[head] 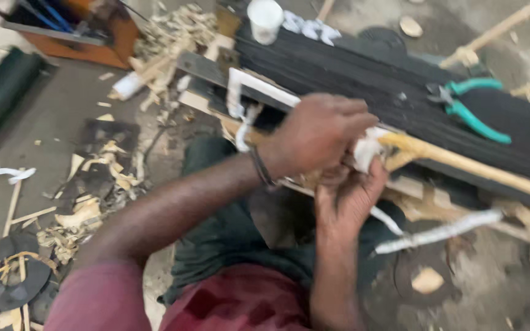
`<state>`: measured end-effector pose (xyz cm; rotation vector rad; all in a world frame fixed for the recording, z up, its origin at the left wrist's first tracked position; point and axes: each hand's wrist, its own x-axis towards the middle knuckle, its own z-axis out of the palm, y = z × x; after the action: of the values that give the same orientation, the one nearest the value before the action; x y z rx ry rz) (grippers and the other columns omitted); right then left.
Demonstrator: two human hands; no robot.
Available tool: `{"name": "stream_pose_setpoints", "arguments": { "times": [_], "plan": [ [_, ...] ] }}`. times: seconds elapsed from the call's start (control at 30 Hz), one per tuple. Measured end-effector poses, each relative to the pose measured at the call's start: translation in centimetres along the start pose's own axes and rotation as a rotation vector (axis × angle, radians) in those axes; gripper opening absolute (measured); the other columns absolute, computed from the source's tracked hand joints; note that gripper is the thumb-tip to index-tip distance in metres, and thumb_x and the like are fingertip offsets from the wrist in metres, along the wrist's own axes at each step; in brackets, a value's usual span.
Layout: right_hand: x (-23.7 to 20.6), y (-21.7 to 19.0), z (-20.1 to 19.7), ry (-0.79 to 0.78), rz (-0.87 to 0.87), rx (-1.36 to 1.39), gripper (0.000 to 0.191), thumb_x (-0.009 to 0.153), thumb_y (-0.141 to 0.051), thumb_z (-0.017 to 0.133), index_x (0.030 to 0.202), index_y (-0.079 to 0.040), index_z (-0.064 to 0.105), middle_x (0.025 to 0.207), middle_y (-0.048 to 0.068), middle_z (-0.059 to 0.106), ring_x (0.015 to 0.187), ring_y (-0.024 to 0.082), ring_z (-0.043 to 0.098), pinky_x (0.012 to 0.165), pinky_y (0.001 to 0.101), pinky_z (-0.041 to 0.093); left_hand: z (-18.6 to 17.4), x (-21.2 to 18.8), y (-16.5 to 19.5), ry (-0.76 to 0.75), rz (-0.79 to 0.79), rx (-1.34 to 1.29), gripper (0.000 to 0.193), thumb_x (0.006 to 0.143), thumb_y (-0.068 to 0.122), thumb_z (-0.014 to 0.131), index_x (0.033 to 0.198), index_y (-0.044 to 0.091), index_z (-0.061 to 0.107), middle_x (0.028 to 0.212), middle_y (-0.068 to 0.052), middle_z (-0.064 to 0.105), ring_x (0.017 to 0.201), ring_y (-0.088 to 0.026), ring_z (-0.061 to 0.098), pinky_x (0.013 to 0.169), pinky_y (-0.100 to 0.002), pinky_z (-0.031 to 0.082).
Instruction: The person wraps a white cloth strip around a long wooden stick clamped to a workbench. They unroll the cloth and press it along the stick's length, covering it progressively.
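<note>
Biggest thing here is the dark slatted surface (363, 67), a black plank bench running diagonally from the top middle down to the right edge. Below and left of it is the grey floor (62, 116), littered with wood shavings and offcuts (87, 208), plus an orange-brown box (87, 46) up in the top left corner.

Then there's the long pale cane stick (473, 164) lying along the near edge of the surface, running off to the lower right. Its left end is wrapped in white cloth strip (368, 150), and a loose tail of the same strip (440, 232) hangs out to the right below it.

Both hands are bunched together right at that wrapped end. The left hand (320, 132) is on top, fingers curled down tight over the stick and the wrap, with a dark band on the wrist. The right hand (345, 199) comes up from underneath, palm up, fingers closed around the white strip just below the left one. Pretty blurry there, so the exact finger placement is hard to make out.

Smaller stuff: teal-handled pliers (473, 107) sitting on the surface to the right, well apart from the hands, and a white cup (265, 19) at the top.
</note>
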<state>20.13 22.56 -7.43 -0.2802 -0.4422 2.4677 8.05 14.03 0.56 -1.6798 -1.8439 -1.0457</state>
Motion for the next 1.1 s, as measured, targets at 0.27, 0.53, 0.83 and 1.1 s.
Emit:
{"name": "stream_pose_setpoints", "arguments": {
  "times": [0.27,0.53,0.83,1.1],
  "plan": [
    [-1.6,-2.4,-2.1,-0.062,0.141,0.097,0.036,0.101,-0.023,0.068,0.132,-0.005,0.059,0.110,0.007,0.068,0.094,0.016,0.063,0.077,0.0234,0.054,0.0,0.3,0.7,-0.063,-0.034,-0.015,0.017,0.089,0.006,0.077,0.105,0.007,0.073,0.091,-0.005,0.068,0.083,-0.029,0.069,0.068,-0.043,0.051],
    [-1.5,-2.0,-1.5,-0.270,0.471,0.554,0.036,0.106,-0.030,0.063,0.122,0.002,0.060,0.099,0.011,0.065,0.082,0.013,0.060,0.061,0.0192,0.051,-0.4,0.8,1.2,-0.074,-0.005,-0.016,0.016,0.090,0.006,0.076,0.106,0.007,0.073,0.094,-0.004,0.070,0.078,-0.025,0.070,0.064,-0.039,0.052],
    [-0.8,-2.2,-0.4,-0.337,0.479,0.676,0.042,0.109,-0.033,0.056,0.124,0.006,0.055,0.083,0.008,0.061,0.058,0.006,0.053,0.043,0.0157,0.042,-0.6,1.5,2.2,-0.081,-0.017,0.010,0.011,0.095,0.010,0.075,0.106,0.008,0.074,0.089,-0.003,0.070,0.076,-0.025,0.069,0.065,-0.041,0.050],
    [-2.1,-0.8,-0.1,-0.332,0.510,0.941,0.034,0.109,-0.029,0.058,0.093,0.000,0.055,0.073,0.005,0.060,0.055,0.003,0.051,0.042,0.0173,0.041,-0.5,1.1,4.2,-0.126,-0.150,0.091,0.015,0.085,0.008,0.075,0.099,0.012,0.075,0.088,-0.004,0.071,0.084,-0.028,0.068,0.076,-0.045,0.048]
  ]
}}
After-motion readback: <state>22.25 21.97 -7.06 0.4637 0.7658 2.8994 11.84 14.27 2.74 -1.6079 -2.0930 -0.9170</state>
